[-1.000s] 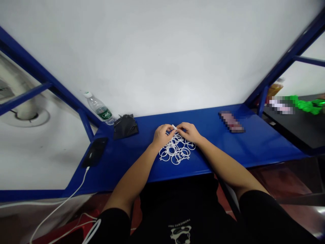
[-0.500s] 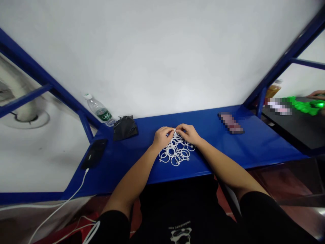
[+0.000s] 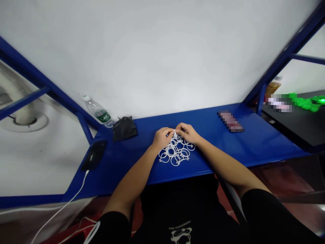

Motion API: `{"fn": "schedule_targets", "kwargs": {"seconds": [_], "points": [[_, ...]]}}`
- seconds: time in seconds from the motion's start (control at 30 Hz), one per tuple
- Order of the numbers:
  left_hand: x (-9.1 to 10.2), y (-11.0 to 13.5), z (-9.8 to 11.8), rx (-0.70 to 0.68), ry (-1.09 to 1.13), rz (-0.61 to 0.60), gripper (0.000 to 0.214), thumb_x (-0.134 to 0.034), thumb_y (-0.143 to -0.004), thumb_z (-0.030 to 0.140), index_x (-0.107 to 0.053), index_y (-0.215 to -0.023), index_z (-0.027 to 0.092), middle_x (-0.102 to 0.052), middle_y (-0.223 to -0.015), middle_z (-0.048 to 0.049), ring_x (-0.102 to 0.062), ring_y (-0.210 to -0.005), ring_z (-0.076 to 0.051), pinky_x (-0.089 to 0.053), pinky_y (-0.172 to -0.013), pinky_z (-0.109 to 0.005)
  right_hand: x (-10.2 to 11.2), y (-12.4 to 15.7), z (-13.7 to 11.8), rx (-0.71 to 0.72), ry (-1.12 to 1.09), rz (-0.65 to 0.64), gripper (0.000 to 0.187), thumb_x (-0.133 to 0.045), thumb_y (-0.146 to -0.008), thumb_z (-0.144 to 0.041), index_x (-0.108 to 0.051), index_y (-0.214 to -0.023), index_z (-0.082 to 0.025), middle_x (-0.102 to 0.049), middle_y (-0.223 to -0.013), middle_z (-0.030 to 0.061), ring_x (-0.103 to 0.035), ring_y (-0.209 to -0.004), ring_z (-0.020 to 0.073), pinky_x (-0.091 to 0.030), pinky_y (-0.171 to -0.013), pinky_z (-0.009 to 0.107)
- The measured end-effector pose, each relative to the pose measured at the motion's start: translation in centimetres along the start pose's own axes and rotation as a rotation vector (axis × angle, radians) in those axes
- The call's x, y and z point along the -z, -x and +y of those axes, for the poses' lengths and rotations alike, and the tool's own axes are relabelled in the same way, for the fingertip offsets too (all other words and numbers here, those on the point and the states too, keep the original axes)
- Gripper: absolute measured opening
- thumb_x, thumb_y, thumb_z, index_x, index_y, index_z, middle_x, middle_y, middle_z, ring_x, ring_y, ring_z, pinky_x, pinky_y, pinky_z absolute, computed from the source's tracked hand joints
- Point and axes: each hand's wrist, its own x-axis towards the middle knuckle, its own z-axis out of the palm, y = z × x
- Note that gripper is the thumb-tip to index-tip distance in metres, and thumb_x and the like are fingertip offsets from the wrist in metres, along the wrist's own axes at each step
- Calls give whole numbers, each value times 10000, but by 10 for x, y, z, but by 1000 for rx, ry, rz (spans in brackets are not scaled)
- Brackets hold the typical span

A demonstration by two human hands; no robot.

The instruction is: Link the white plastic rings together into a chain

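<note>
No wording can be read with certainty. The bottle (image 3: 99, 112) at the table's (image 3: 256, 142) far left corner bears a green label (image 3: 104, 117) with white characters, too small to read. The shirt (image 3: 182, 200), below the table's near edge, carries one line of small pale letters (image 3: 179, 225), illegible. The phone (image 3: 94, 155) at the table's left end shows a small white mark, unreadable.

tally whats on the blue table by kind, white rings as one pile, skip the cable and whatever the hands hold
pile of rings: 1 (they overlap too much to count singly)
bottle: 1
black bag: 1
black device: 1
pixelated item: 1
total: 5
</note>
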Motion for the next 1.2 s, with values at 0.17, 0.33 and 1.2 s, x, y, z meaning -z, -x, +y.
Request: {"fn": "schedule_targets", "kwargs": {"seconds": [0.17, 0.33, 1.2], "points": [[3, -1, 2, 18, -2, -16, 195, -605, -1013, 281, -778, -937, 234, -798, -919, -43, -742, -869, -183, -595, -839, -338, -3, 0, 1, -29, -75, -9, 345, -608, -1000, -548, -639, -929, -212, -654, -767, 2, -583, -690, 157, -482, -654, 280], [6, -3, 4, 14, 2, 113, 213, -594, -1027, 318, -780, -977, 228, -801, -964, -62, -749, -913, -194, -603, -879, -359, -1, -1, -11, 44, 93, 50, 308, -636, -1003, -521, -690, -1008, -218, -704, -849, 30, -637, -752, 172, -509, -706, 300], [-10, 6, -21, 250, -235, -165, 169, -738, -823, 162, -810, -929, 272, -790, -1103, -51, -661, -1061, -312, -482, -1004, -529, 13, -8, 33, -178, 595, 26, 225, -687, -912, -266, -757, -1122, -228, -786, -1037, 79, -700, -872, 233, -531, -780, 332]]}}
